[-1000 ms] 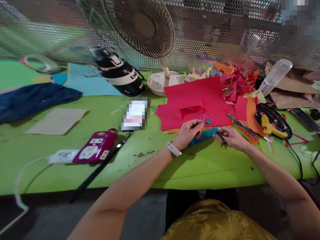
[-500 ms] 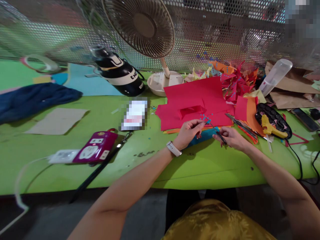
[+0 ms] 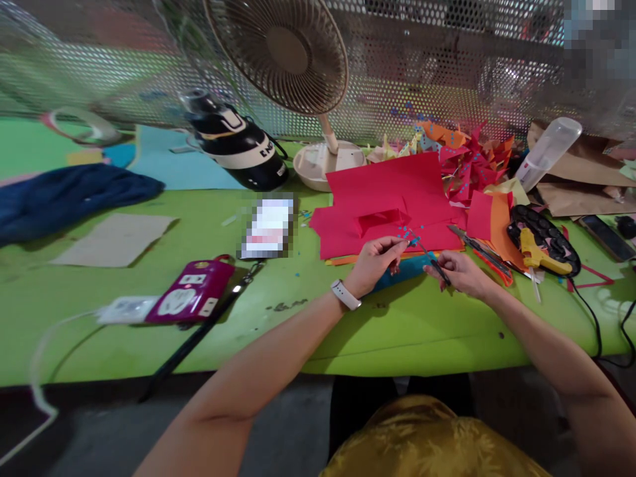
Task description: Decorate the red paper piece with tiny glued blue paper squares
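Note:
My left hand (image 3: pixel 380 262), with a white band at the wrist, is closed in a pinch at a small bit of blue paper (image 3: pixel 412 242). My right hand (image 3: pixel 460 273) is closed around dark-handled scissors (image 3: pixel 437 266), whose thin blades point up and left towards the left fingertips. Tiny blue scraps (image 3: pixel 405 230) lie scattered just beyond the fingers. They rest on red paper sheets (image 3: pixel 387 182), which have a folded flap in the middle. A blue sheet (image 3: pixel 407 273) shows under the hands at the table's near side.
Right of the hands lie a utility knife (image 3: pixel 479 250), a yellow glue gun (image 3: pixel 539 255) on a black tray, and a clear bottle (image 3: pixel 549 152). Coloured paper scraps (image 3: pixel 472 162) pile behind. A fan (image 3: pixel 328 159), black flask (image 3: pixel 243 156), phone (image 3: pixel 268 226) and purple case (image 3: pixel 191 290) are leftward.
Almost nothing differs. Both hands keep their place and hold, with the scissors still at the left fingertips.

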Action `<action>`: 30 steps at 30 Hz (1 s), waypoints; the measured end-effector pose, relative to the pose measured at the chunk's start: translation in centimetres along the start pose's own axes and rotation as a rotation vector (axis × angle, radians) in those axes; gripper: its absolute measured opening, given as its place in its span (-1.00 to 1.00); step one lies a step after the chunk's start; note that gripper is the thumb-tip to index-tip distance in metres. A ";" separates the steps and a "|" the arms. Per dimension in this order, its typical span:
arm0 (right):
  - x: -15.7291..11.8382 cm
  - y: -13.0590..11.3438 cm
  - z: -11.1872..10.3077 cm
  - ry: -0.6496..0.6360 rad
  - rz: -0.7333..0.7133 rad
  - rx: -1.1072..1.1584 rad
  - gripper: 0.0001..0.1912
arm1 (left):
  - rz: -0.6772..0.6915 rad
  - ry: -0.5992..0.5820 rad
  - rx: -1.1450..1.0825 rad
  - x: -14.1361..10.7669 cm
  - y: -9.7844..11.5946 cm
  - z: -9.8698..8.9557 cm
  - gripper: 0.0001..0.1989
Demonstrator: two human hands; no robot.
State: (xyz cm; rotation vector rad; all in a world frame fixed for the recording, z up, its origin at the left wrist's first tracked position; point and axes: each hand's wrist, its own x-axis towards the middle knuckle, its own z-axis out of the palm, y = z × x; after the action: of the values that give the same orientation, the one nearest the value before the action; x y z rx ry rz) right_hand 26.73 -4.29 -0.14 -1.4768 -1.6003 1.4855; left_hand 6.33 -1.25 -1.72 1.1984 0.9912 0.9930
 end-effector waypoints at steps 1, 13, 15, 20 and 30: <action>0.0 -0.1 0.0 0.005 0.004 0.006 -0.52 | -0.006 -0.001 -0.005 0.0 0.0 -0.1 -0.71; 0.1 -0.2 0.2 0.065 0.016 -0.018 -0.51 | 0.002 -0.003 0.023 0.4 0.1 -0.2 -0.72; 0.1 -0.2 0.2 0.076 0.018 -0.016 -0.50 | 0.009 0.003 0.027 0.4 0.2 -0.2 -0.73; -0.1 -0.6 0.2 0.062 0.027 0.016 -0.49 | 0.009 0.049 -0.006 0.4 0.3 -0.2 -0.72; -0.5 -1.0 0.1 0.003 0.009 -0.013 -0.51 | 0.062 0.052 -0.051 0.4 0.3 -0.2 -0.74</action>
State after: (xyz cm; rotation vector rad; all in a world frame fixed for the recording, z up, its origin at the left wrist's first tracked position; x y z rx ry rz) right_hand 26.38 -4.63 0.94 -1.4948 -1.6063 1.4804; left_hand 6.18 -0.81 -1.47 1.1719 0.9689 1.0973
